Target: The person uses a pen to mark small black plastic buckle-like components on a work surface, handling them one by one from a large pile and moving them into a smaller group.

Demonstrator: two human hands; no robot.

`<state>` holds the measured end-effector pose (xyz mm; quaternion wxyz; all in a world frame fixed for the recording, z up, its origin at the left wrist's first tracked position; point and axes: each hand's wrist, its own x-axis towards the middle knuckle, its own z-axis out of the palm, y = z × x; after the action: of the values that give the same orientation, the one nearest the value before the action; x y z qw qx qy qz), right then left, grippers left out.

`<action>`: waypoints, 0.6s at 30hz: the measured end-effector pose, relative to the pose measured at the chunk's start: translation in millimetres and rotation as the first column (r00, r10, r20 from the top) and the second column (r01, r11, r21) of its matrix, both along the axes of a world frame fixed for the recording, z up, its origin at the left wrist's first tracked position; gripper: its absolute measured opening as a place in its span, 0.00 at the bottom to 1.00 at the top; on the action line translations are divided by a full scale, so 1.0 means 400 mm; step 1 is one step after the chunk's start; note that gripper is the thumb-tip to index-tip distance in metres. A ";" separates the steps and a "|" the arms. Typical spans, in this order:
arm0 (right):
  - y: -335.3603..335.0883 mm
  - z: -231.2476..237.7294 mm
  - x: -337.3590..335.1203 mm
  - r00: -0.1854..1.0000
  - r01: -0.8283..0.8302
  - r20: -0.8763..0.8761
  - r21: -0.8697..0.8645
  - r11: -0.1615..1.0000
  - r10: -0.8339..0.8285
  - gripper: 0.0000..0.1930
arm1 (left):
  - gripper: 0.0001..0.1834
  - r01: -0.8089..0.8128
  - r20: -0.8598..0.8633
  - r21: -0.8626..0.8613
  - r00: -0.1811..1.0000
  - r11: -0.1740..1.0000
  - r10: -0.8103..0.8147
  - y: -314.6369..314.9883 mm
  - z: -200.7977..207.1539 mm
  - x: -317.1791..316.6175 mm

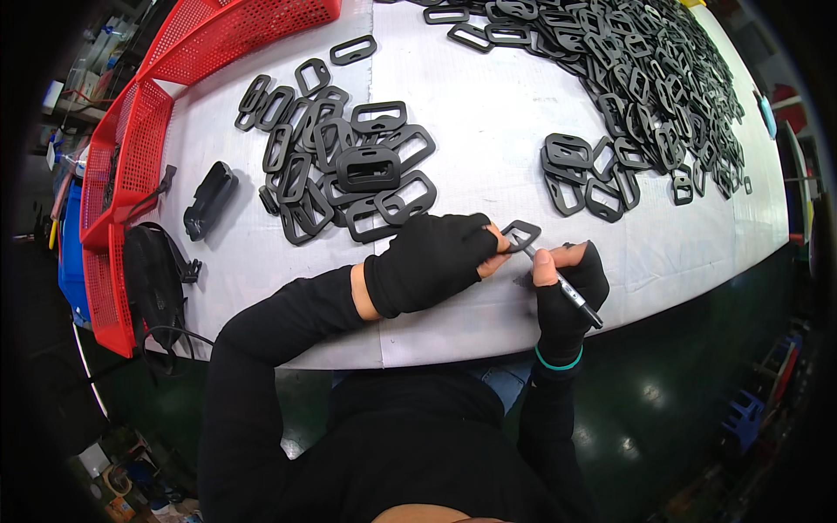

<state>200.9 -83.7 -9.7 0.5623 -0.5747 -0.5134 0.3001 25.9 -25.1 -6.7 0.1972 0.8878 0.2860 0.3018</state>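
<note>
Near the table's front edge, my left hand (pixel 440 261), in a black fingerless glove, pinches a black rectangular frame (pixel 523 234) with an open middle. My right hand (pixel 567 283), gloved the same way, is closed round a grey-and-black marker pen (pixel 571 295). The marker's tip end points up-left and meets or nearly meets the frame; exact contact cannot be made out. Beyond my left hand lies a loose pile of like black frames (pixel 370 166). A smaller cluster of frames (pixel 568 152) lies beyond my right hand.
A large heap of black frames (pixel 649 87) covers the far right of the white table (pixel 471 105). Red perforated baskets (pixel 144 144) line the left edge. Beside them lie a black pouch (pixel 155 270) with a cord and a black elongated case (pixel 211 200).
</note>
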 end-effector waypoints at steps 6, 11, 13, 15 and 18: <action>-0.003 -0.006 0.014 0.997 0.053 -0.057 0.013 0.999 -0.052 0.08 | 0.05 -0.125 0.101 -0.368 0.980 0.921 0.173 0.018 0.038 -0.001; -0.003 0.005 0.006 0.998 0.036 -0.046 -0.003 0.999 -0.036 0.08 | 0.06 -0.131 0.091 -0.400 0.979 0.907 0.181 0.021 0.035 -0.006; -0.001 0.007 0.003 0.998 0.030 -0.057 -0.026 0.999 -0.031 0.08 | 0.06 -0.133 0.102 -0.370 0.978 0.919 0.183 0.019 0.033 -0.002; -0.001 0.001 0.006 0.999 0.027 -0.026 -0.004 1.000 -0.027 0.08 | 0.06 -0.135 0.113 -0.340 0.976 0.930 0.184 0.019 0.033 0.001; -0.001 0.003 0.006 0.999 0.033 -0.015 0.007 0.999 -0.033 0.08 | 0.08 -0.174 0.094 -0.350 0.971 0.920 0.219 0.030 0.040 -0.010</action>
<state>203.4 -84.1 -8.5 0.5729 -0.5788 -0.5009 0.2932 22.0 -13.0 9.3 0.3343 0.7855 0.4079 0.3238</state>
